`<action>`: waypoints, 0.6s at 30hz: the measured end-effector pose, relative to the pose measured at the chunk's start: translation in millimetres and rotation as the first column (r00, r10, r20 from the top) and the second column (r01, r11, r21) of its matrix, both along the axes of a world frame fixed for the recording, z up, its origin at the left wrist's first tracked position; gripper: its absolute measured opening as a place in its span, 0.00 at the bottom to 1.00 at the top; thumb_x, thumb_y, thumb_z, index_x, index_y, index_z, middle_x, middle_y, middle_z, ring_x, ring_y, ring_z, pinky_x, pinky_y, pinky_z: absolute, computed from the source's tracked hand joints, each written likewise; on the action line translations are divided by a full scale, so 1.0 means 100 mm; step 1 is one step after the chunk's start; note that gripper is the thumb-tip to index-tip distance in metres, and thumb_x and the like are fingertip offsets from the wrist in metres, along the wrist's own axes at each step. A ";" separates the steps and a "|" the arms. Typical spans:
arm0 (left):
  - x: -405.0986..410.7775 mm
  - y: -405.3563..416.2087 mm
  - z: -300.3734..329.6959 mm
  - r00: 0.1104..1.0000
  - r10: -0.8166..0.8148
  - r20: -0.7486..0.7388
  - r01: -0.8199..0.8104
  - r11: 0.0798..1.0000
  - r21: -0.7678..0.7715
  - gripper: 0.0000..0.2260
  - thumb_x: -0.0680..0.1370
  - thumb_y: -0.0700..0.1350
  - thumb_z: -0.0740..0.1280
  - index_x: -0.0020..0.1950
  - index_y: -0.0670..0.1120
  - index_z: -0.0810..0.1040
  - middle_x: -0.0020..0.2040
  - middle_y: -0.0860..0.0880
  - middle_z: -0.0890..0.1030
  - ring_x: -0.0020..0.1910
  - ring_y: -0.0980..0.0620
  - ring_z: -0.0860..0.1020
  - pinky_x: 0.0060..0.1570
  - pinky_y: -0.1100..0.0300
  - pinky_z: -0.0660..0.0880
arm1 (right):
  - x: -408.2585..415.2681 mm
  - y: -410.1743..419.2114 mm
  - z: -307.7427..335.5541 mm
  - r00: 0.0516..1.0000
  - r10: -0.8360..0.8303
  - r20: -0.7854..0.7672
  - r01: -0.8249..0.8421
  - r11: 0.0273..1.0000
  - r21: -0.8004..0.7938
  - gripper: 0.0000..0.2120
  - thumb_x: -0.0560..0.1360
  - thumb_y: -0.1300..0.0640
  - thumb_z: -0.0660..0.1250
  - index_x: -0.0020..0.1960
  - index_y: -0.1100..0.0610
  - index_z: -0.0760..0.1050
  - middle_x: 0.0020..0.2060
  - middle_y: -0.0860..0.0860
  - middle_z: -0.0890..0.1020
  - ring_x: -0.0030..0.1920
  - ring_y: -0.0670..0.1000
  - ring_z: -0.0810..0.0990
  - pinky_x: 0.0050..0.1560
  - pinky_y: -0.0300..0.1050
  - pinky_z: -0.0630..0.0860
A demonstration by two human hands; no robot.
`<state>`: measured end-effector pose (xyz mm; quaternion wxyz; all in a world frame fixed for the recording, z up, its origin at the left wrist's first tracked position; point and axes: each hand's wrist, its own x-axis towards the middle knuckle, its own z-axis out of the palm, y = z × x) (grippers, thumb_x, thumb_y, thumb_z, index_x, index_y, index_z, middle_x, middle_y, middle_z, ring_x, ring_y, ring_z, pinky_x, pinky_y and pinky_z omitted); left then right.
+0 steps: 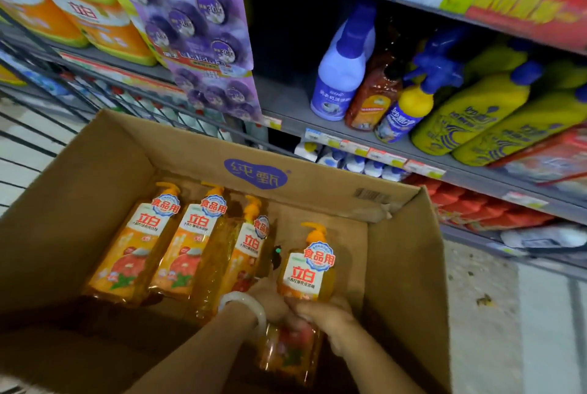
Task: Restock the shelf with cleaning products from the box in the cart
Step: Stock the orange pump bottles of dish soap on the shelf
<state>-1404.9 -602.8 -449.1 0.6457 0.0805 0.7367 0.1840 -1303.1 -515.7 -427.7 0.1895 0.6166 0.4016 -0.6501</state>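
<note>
An open cardboard box [79,184] sits in the wire cart [38,82] and holds several orange pump bottles of dish soap. Three bottles [187,250] lie side by side at the box's left and middle. A fourth orange bottle [306,269] lies at the right, and both hands hold it around its middle. My left hand [270,298], with a pale bangle on its wrist, grips the bottle's left side. My right hand [327,317] wraps its right side from below. The grey shelf [286,101] stands behind the box.
On the shelf stand a white and blue bottle [343,76], a brown refill bottle [371,98], a blue-trigger spray [409,107] and yellow bottles [470,111]. A dark gap lies left of them. A purple hanging pack [203,44] hangs left; large orange jugs [95,22] sit farther left.
</note>
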 end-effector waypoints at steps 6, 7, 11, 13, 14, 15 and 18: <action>0.00 0.06 0.74 0.970 0.127 -0.206 -0.097 0.984 0.150 0.40 0.59 0.44 0.81 0.65 0.46 0.65 0.53 0.56 0.75 0.59 0.53 0.72 0.58 0.60 0.69 | 0.08 0.11 0.63 0.966 0.019 -0.258 0.017 0.990 0.137 0.15 0.63 0.61 0.79 0.48 0.55 0.80 0.43 0.50 0.85 0.38 0.43 0.81 0.30 0.31 0.74; 0.02 0.09 0.89 0.959 0.147 -0.242 -0.101 0.976 0.193 0.37 0.60 0.43 0.81 0.63 0.45 0.65 0.50 0.57 0.74 0.56 0.54 0.71 0.56 0.61 0.69 | 0.09 0.16 0.78 0.955 0.027 -0.294 0.028 0.983 0.180 0.16 0.62 0.61 0.79 0.48 0.55 0.81 0.44 0.50 0.85 0.38 0.43 0.81 0.31 0.31 0.75; 0.21 0.28 1.61 0.885 0.275 -0.376 -0.115 0.911 0.396 0.40 0.57 0.45 0.83 0.62 0.46 0.66 0.54 0.54 0.77 0.55 0.54 0.76 0.56 0.57 0.75 | 0.23 0.45 1.41 0.873 0.099 -0.478 0.069 0.944 0.323 0.15 0.61 0.69 0.79 0.39 0.53 0.79 0.40 0.50 0.85 0.32 0.42 0.82 0.34 0.34 0.78; 0.39 0.39 1.96 0.856 0.337 -0.391 -0.112 0.860 0.497 0.36 0.56 0.45 0.83 0.58 0.49 0.69 0.52 0.54 0.80 0.51 0.56 0.79 0.52 0.58 0.77 | 0.40 0.62 1.80 0.811 0.165 -0.562 0.092 0.912 0.401 0.15 0.61 0.70 0.78 0.38 0.53 0.79 0.42 0.52 0.86 0.33 0.43 0.83 0.37 0.36 0.80; 0.50 0.47 2.15 0.848 0.350 -0.399 -0.084 0.831 0.550 0.31 0.57 0.44 0.83 0.54 0.51 0.70 0.48 0.56 0.80 0.46 0.60 0.80 0.47 0.63 0.78 | 0.50 0.72 1.99 0.781 0.207 -0.590 0.097 0.892 0.441 0.15 0.61 0.70 0.78 0.37 0.53 0.79 0.41 0.51 0.86 0.34 0.43 0.83 0.38 0.36 0.80; 0.63 0.55 2.35 0.841 0.364 -0.400 -0.052 0.791 0.610 0.27 0.59 0.43 0.82 0.50 0.53 0.71 0.45 0.58 0.80 0.41 0.65 0.80 0.41 0.69 0.77 | 0.63 0.81 2.20 0.753 0.243 -0.612 0.109 0.871 0.479 0.15 0.61 0.69 0.78 0.37 0.53 0.78 0.39 0.50 0.85 0.33 0.41 0.83 0.37 0.35 0.79; 1.13 0.85 2.92 0.848 0.398 -0.350 0.001 0.659 0.752 0.23 0.64 0.32 0.78 0.48 0.51 0.72 0.44 0.55 0.81 0.32 0.70 0.79 0.31 0.76 0.73 | 1.13 1.11 2.78 0.681 0.307 -0.665 0.177 0.812 0.556 0.15 0.62 0.70 0.77 0.36 0.53 0.77 0.32 0.43 0.84 0.29 0.37 0.81 0.31 0.31 0.77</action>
